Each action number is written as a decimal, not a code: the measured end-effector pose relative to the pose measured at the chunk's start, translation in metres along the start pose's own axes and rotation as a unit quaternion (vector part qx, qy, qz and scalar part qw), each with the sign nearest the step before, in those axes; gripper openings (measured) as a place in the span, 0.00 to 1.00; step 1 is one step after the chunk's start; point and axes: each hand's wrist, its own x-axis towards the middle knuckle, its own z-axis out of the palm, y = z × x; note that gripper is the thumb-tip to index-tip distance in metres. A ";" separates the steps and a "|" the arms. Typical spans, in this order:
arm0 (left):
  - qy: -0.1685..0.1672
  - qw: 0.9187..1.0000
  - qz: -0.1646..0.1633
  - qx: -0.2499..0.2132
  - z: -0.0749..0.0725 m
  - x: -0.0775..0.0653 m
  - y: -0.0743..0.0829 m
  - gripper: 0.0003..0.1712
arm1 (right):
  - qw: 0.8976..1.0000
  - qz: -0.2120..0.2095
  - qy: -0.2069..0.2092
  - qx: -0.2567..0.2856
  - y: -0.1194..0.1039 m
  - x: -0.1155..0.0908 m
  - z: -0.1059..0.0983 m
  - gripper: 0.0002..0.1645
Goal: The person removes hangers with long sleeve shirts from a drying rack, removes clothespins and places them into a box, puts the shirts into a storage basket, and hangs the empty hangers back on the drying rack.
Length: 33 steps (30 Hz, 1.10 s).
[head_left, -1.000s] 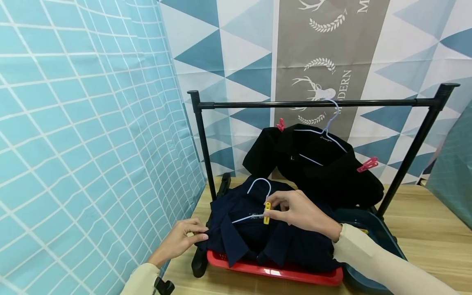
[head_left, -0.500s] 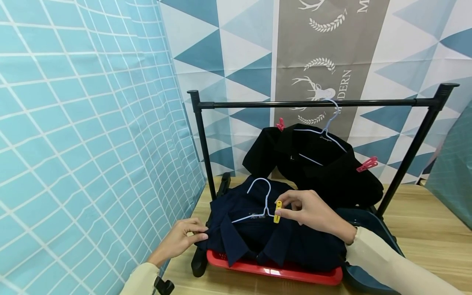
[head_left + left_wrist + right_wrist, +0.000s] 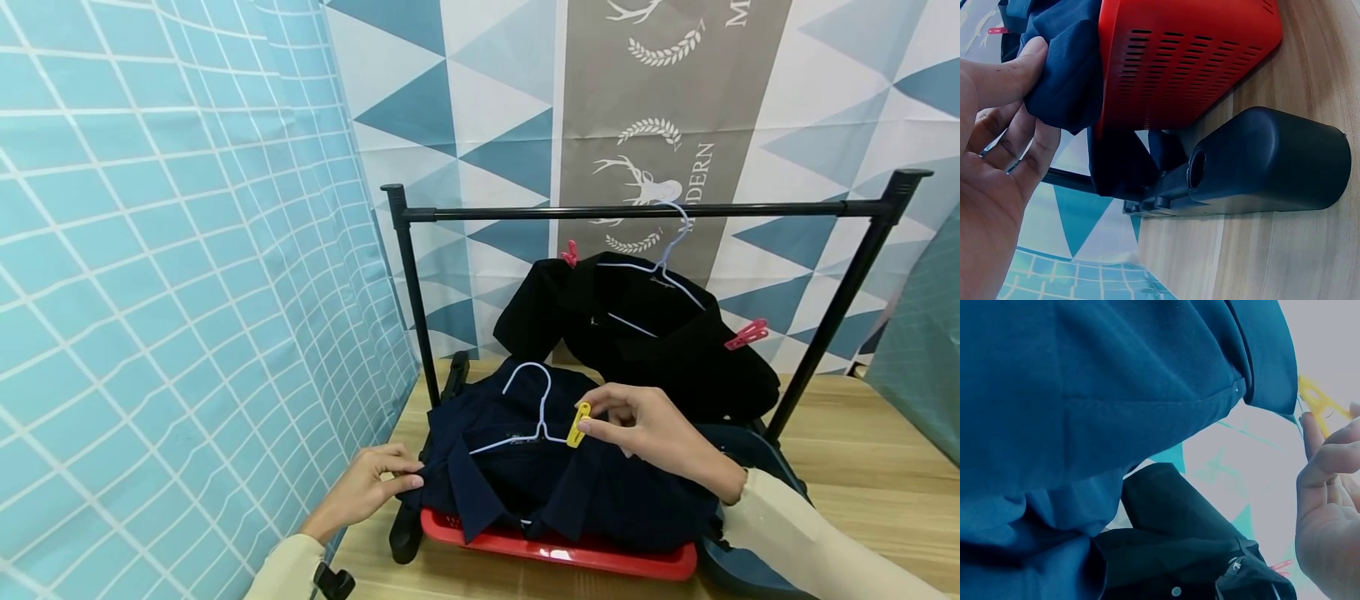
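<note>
A navy collared shirt lies spread over a red basket, with a pale hanger inside its neck and the hook sticking up. At the shirt's left side my left hand pinches the cloth between thumb and fingers; the left wrist view shows the bunched fabric under the thumb. My right hand pinches a yellow clothespin over the right side of the collar, near the hanger's right arm. In the right wrist view, fingers partly cover the clothespin.
Behind stands a black rack. A black garment hangs from its bar on another hanger, with pink clothespins at its shoulders. A dark blue basin sits at the right. The rack's foot lies beside the basket.
My right hand has moved rightward with the yellow clothespin, from the hanger's middle to its right arm, and the clothespin now tilts. The left hand has stayed put on the cloth.
</note>
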 end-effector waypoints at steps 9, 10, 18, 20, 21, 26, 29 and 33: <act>-0.003 1.000 -0.006 -0.001 0.000 0.000 -0.001 0.11 | 1.000 0.011 0.013 -0.004 0.006 -0.007 -0.007 0.16; -0.002 1.000 -0.007 -0.001 0.000 0.000 -0.001 0.11 | 1.000 0.013 0.011 -0.004 0.007 -0.008 -0.008 0.16; 0.000 1.000 -0.002 -0.001 0.000 0.000 -0.002 0.11 | 0.999 0.033 0.006 0.005 0.013 -0.016 -0.012 0.15; 0.000 1.000 -0.004 -0.002 0.000 0.000 -0.002 0.11 | 0.999 0.037 0.009 0.006 0.015 -0.018 -0.013 0.14; 0.000 1.000 -0.005 -0.002 -0.001 0.000 -0.001 0.11 | 0.999 0.039 0.011 0.007 0.015 -0.019 -0.014 0.14; -0.002 1.000 -0.016 -0.001 0.000 -0.001 -0.001 0.11 | 0.999 0.049 0.014 0.005 0.019 -0.024 -0.017 0.16; -0.004 1.000 -0.018 0.002 0.000 -0.001 -0.002 0.11 | 0.998 0.055 0.014 0.002 0.020 -0.027 -0.019 0.17; -0.005 1.000 -0.014 0.004 0.000 -0.001 -0.003 0.11 | 0.998 0.065 0.018 -0.001 0.023 -0.031 -0.021 0.18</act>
